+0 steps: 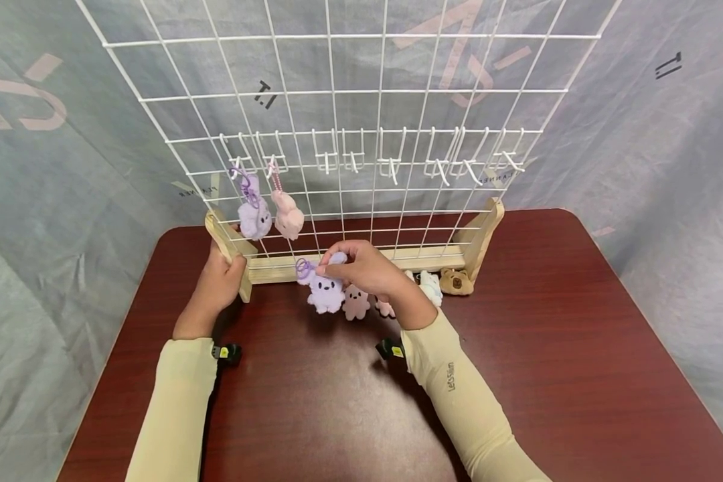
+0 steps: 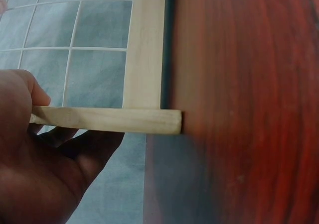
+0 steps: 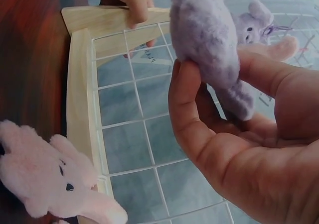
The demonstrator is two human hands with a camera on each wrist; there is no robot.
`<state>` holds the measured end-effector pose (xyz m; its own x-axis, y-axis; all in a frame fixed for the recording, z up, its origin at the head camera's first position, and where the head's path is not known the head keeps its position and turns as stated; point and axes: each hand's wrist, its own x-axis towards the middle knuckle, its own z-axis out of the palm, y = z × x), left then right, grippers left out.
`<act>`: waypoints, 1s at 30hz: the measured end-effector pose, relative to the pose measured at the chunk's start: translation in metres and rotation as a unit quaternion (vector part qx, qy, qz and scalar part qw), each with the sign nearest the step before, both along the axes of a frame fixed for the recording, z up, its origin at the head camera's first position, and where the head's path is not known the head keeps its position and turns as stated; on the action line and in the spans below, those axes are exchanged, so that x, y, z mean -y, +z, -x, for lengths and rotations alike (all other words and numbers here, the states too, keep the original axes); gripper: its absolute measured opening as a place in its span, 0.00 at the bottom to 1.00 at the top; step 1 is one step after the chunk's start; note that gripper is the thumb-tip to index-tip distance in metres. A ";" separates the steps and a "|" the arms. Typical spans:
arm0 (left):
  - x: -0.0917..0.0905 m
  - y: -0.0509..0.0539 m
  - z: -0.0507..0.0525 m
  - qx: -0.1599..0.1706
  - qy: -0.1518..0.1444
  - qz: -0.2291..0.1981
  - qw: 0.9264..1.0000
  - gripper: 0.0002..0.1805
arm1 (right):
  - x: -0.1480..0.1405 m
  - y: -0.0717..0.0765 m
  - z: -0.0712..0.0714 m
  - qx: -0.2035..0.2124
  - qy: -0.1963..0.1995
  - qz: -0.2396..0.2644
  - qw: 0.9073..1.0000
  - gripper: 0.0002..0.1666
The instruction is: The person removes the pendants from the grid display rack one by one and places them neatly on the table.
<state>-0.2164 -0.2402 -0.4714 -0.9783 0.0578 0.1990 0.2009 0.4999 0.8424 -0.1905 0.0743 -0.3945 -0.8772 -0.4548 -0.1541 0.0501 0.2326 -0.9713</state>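
My right hand pinches a purple plush keychain by its upper part, above the table in front of the rack. Its purple ring sticks out to the left. The right wrist view shows thumb and fingers around the fuzzy purple body. My left hand grips the wooden side stand of the white wire grid rack, thumb on one face and fingers on the other in the left wrist view. Another purple plush and a pink plush hang from the two leftmost hooks.
Along the rack's base lie a pink plush, another pink one partly behind my right arm, a white plush and a brown bear plush. Several bare hooks project from the grid further right. The dark red table extends in front.
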 end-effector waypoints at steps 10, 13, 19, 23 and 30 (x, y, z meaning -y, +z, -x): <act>0.000 0.001 -0.002 -0.004 0.005 0.011 1.000 0.32 | 0.001 -0.002 0.001 0.011 0.002 -0.007 1.000 0.12; 0.000 0.000 -0.002 0.005 0.010 0.017 1.000 0.33 | 0.001 -0.004 0.002 0.002 0.003 -0.013 1.000 0.10; 0.000 0.000 -0.003 0.010 0.014 0.015 1.000 0.33 | 0.002 -0.010 0.004 -0.010 -0.002 -0.019 1.000 0.08; 0.000 -0.001 -0.002 0.009 0.016 0.017 1.000 0.33 | 0.001 -0.013 0.006 -0.016 0.000 -0.026 1.000 0.08; 0.000 0.000 -0.003 0.008 0.017 0.015 1.000 0.33 | 0.000 -0.019 0.008 -0.023 0.029 -0.034 0.999 0.11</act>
<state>-0.2137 -0.2399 -0.4713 -0.9827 0.0302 0.1825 0.1706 0.5306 0.8303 -0.1981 0.0740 -0.4138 -0.8569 -0.4941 -0.1468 -0.0091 0.2993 -0.9541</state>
